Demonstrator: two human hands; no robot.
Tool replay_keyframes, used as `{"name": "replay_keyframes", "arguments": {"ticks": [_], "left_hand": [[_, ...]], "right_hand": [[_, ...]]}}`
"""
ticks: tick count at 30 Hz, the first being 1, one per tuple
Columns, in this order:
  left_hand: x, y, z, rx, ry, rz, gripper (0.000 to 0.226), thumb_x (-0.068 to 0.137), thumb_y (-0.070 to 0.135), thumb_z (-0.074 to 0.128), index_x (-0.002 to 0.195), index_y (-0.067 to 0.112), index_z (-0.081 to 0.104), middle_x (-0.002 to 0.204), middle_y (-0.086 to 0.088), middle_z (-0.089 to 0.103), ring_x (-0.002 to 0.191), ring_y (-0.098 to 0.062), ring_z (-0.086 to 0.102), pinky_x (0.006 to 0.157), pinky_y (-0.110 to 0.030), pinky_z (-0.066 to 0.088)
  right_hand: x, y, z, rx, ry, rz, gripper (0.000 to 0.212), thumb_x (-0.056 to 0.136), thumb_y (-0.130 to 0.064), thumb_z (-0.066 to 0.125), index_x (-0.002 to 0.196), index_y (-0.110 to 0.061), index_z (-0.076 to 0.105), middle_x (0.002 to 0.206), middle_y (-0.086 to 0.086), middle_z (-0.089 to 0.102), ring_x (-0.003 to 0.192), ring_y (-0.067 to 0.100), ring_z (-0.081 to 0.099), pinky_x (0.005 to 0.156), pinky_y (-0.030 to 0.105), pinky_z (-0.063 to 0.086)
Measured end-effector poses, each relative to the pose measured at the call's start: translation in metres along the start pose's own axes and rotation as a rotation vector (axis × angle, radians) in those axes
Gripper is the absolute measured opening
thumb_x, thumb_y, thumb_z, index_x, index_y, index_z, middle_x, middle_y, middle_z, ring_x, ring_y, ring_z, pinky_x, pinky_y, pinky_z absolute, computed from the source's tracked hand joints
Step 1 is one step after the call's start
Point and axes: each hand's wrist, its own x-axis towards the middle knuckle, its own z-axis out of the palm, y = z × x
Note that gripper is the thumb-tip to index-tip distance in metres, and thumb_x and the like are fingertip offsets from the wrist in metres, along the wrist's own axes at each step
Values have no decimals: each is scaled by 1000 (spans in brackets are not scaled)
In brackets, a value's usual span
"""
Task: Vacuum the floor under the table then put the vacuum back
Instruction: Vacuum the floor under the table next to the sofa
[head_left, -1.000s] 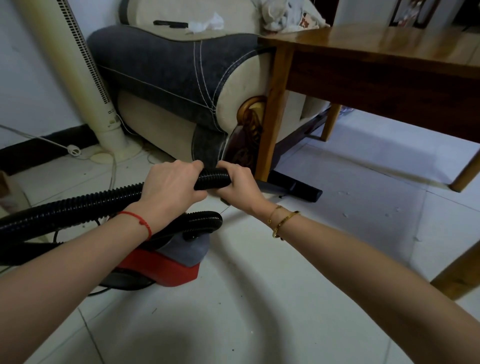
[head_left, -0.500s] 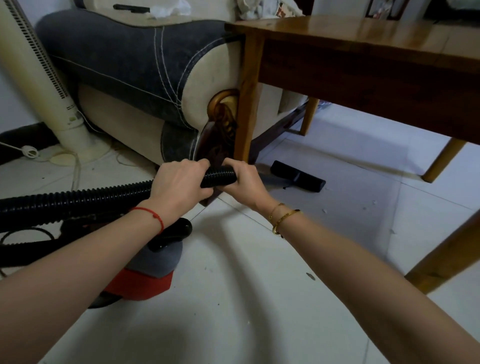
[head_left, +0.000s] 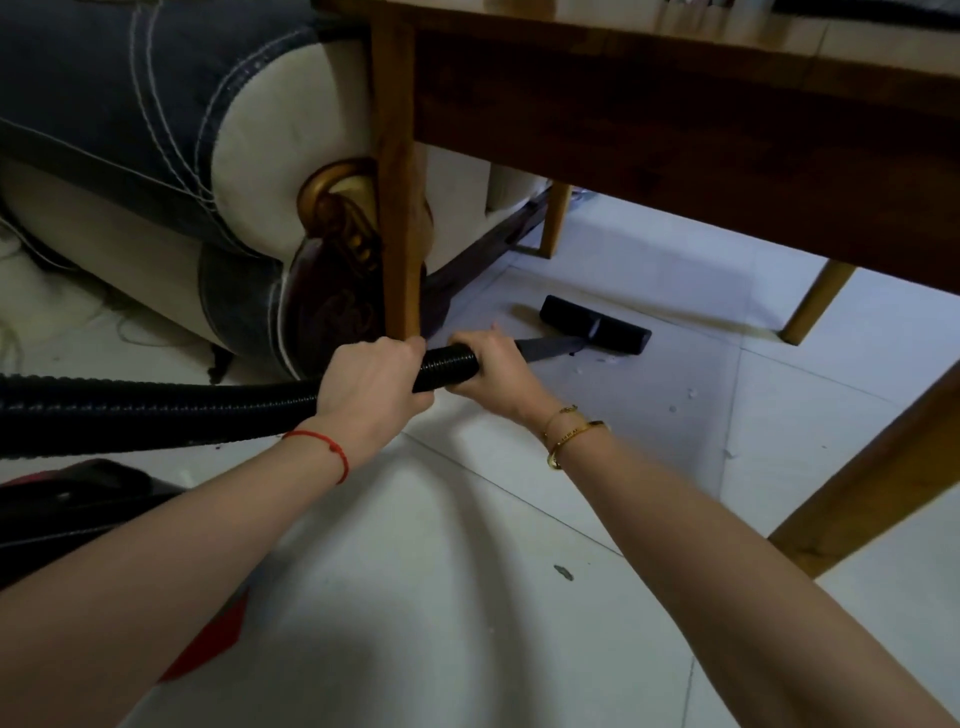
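Observation:
A black ribbed vacuum hose (head_left: 156, 410) runs in from the left edge. My left hand (head_left: 371, 384) grips it from above. Just ahead, my right hand (head_left: 493, 371) grips the hose end where the dark wand (head_left: 550, 347) begins. The wand reaches to a flat black floor nozzle (head_left: 595, 325) lying on the white tiles under the wooden table (head_left: 675, 119). The red and black vacuum body (head_left: 78, 499) sits at the lower left, largely hidden by my left forearm.
A table leg (head_left: 397, 208) stands right behind my left hand, against the grey and cream sofa (head_left: 182, 130). More table legs (head_left: 815, 304) stand at the right. Small white crumbs (head_left: 691, 392) and a dark scrap (head_left: 563, 572) lie on the tiles.
The nozzle has slid farther under the table, past the near leg. Both hands moved forward with the hose, and my view has dropped lower and closer.

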Motion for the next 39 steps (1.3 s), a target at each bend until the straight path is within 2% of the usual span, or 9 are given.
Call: {"name": "replay_keyframes", "arguments": {"ticks": [7, 14, 21, 24, 27, 30, 34, 36, 39], "left_hand": [[31, 34, 24, -5, -31, 20, 24, 88, 36, 57, 102, 16, 55, 88, -4, 65, 76, -24, 64, 59, -29, 39], [41, 42, 28, -27, -46, 10, 23, 88, 35, 58, 101, 16, 54, 81, -1, 57, 64, -19, 49, 58, -29, 35], [18, 28, 11, 5, -22, 13, 25, 88, 37, 56, 103, 17, 55, 85, -2, 64, 74, -25, 64, 57, -29, 35], [3, 17, 1, 0, -12, 11, 25, 88, 37, 57, 104, 18, 55, 84, 0, 64, 72, -23, 64, 57, -28, 38], [-13, 6, -7, 2, -4, 5, 25, 87, 39, 57, 104, 20, 55, 78, 3, 62, 65, -19, 61, 55, -28, 41], [-29, -5, -16, 40, 15, -10, 24, 87, 41, 56, 103, 23, 55, 71, 7, 54, 57, -14, 52, 48, -26, 33], [-51, -21, -30, 54, 15, -25, 25, 87, 44, 56, 103, 26, 54, 71, 7, 55, 59, -13, 55, 50, -26, 36], [-59, -30, -36, 84, 20, -25, 27, 87, 48, 56, 102, 26, 54, 72, 6, 57, 61, -13, 57, 50, -26, 38], [-71, -42, -47, 137, 2, -37, 27, 86, 48, 55, 103, 26, 53, 71, 7, 53, 59, -13, 53, 46, -25, 30]], "right_hand": [[2, 50, -12, -65, -46, 16, 19, 75, -10, 72, 77, -15, 54, 78, 5, 63, 84, 23, 60, 115, 53, 14], [3, 63, -14, -81, -38, 25, 15, 76, -13, 71, 83, -9, 58, 83, 7, 65, 89, 25, 60, 115, 49, 14], [-4, 31, -8, -30, -4, -8, 20, 74, -12, 72, 76, -16, 53, 73, -1, 59, 80, 20, 58, 113, 52, 21], [-8, 12, -4, 5, 8, -20, 25, 74, -12, 73, 75, -20, 49, 71, -6, 55, 76, 13, 53, 112, 49, 22], [-13, -9, -3, 20, -15, -30, 16, 76, -10, 71, 78, -11, 55, 75, 1, 59, 78, 16, 53, 109, 40, 21], [-15, -31, 0, 37, -43, -48, 14, 77, -11, 70, 83, -9, 58, 80, 5, 63, 83, 20, 56, 107, 37, 21], [-16, -58, 7, 94, -66, -69, 26, 76, -12, 71, 75, -27, 50, 70, -14, 52, 75, 4, 47, 115, 52, 19], [-17, -70, 12, 112, -67, -85, 24, 76, -12, 71, 74, -23, 50, 68, -14, 49, 72, -2, 44, 114, 52, 20], [-16, -89, 18, 136, -75, -89, 18, 77, -13, 71, 77, -17, 53, 69, -7, 54, 76, 8, 50, 115, 48, 16]]}}
